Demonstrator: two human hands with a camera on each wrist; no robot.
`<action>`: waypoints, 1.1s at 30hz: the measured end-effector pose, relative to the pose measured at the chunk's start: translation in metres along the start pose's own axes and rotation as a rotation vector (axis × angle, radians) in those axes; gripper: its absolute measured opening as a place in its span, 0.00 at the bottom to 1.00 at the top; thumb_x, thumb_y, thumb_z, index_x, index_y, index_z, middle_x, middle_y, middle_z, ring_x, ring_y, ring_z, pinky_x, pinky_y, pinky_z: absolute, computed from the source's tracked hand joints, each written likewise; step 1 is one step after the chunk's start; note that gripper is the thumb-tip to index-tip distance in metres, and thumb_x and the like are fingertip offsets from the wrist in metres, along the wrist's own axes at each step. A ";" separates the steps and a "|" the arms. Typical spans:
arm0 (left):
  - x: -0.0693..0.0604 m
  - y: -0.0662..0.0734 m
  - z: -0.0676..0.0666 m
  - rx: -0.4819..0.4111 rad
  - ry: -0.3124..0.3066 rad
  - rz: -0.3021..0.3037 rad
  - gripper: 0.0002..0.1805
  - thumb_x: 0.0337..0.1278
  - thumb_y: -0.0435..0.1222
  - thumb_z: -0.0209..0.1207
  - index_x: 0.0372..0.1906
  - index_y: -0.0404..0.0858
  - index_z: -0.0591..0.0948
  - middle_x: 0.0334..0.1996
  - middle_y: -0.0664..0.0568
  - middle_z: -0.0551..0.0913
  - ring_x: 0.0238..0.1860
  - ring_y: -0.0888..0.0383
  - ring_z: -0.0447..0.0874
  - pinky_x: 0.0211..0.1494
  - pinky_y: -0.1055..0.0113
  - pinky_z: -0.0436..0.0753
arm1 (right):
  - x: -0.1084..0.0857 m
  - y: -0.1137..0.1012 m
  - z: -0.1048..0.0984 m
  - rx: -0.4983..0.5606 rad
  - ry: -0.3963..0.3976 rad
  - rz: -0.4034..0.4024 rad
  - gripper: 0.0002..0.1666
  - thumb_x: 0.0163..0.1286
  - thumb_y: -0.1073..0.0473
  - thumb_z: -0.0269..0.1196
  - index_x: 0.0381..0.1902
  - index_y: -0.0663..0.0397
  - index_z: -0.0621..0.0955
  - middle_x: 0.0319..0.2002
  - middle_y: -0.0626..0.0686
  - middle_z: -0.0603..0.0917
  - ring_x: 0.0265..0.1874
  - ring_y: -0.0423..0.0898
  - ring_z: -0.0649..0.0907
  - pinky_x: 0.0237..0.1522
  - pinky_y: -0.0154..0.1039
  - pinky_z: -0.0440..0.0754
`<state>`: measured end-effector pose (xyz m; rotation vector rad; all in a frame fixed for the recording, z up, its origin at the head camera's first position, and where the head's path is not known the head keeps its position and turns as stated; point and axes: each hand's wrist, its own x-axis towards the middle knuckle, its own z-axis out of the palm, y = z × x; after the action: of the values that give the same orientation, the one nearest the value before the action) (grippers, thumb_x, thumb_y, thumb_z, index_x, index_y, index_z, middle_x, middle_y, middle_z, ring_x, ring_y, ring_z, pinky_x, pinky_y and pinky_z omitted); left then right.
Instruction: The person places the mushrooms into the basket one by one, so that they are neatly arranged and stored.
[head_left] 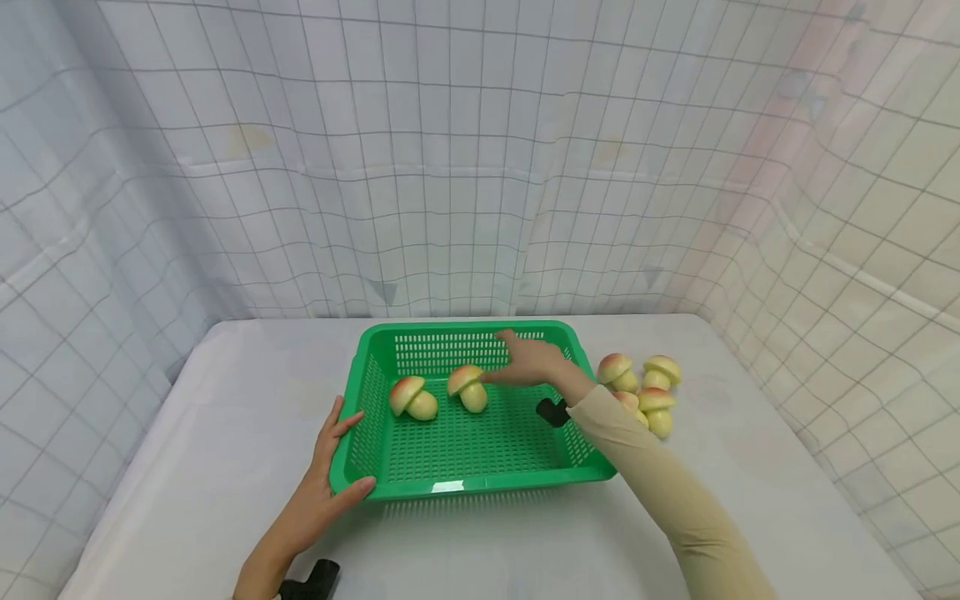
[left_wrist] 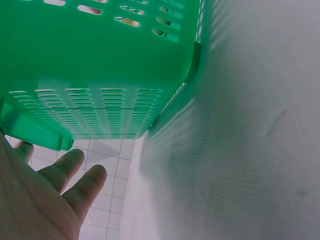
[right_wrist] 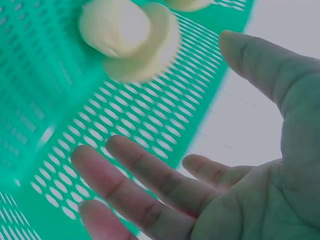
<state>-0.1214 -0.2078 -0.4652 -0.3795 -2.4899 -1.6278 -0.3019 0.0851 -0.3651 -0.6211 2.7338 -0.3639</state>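
Note:
A green plastic basket with slotted walls stands on the white table. Inside lie two toy mushrooms with red-and-yellow caps, a left mushroom and a middle mushroom. My right hand is over the basket with fingers spread, just right of the middle mushroom; in the right wrist view a gap separates the fingers from a blurred mushroom. At the basket's left front corner my left hand has its thumb and fingers extended along the rim. The left wrist view shows its fingers extended beside the basket.
Several more toy mushrooms stand close together on the table right of the basket, partly hidden by my right sleeve. White checked curtains hang behind the table and along both sides.

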 end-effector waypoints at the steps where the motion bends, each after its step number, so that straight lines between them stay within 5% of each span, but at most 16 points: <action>1: 0.000 0.000 0.000 -0.001 -0.002 0.000 0.43 0.56 0.33 0.60 0.74 0.49 0.52 0.74 0.63 0.28 0.72 0.46 0.27 0.55 0.28 0.50 | -0.005 0.003 -0.005 0.016 0.028 -0.008 0.53 0.60 0.31 0.59 0.73 0.52 0.56 0.55 0.56 0.79 0.45 0.51 0.81 0.41 0.46 0.77; 8: 0.000 -0.001 -0.001 -0.004 -0.001 -0.001 0.43 0.56 0.33 0.60 0.74 0.49 0.52 0.73 0.64 0.28 0.72 0.46 0.27 0.55 0.28 0.50 | -0.046 0.024 -0.034 0.128 0.263 -0.067 0.43 0.64 0.34 0.57 0.68 0.52 0.65 0.46 0.54 0.83 0.40 0.51 0.82 0.40 0.50 0.77; 19: 0.000 -0.002 0.001 -0.004 -0.001 -0.010 0.44 0.54 0.34 0.61 0.74 0.48 0.52 0.74 0.55 0.29 0.71 0.43 0.29 0.56 0.30 0.52 | -0.101 0.087 -0.044 0.252 0.563 0.018 0.40 0.67 0.34 0.54 0.67 0.52 0.67 0.48 0.56 0.82 0.40 0.53 0.83 0.39 0.51 0.76; 25: 0.002 0.001 0.001 -0.009 0.001 0.025 0.44 0.54 0.32 0.61 0.73 0.48 0.52 0.74 0.58 0.29 0.71 0.44 0.29 0.56 0.30 0.51 | -0.123 0.114 -0.044 0.232 0.633 0.111 0.39 0.66 0.33 0.54 0.65 0.53 0.69 0.47 0.58 0.82 0.41 0.55 0.82 0.35 0.51 0.74; 33: 0.002 0.001 0.001 -0.025 -0.011 0.019 0.44 0.54 0.30 0.61 0.73 0.48 0.52 0.74 0.60 0.29 0.72 0.46 0.28 0.56 0.29 0.50 | -0.144 0.143 -0.029 0.227 0.614 0.193 0.40 0.68 0.35 0.53 0.66 0.58 0.67 0.46 0.63 0.82 0.42 0.59 0.81 0.32 0.49 0.75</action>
<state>-0.1226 -0.2066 -0.4640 -0.4153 -2.4684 -1.6549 -0.2424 0.2808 -0.3478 -0.1970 3.2116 -0.9317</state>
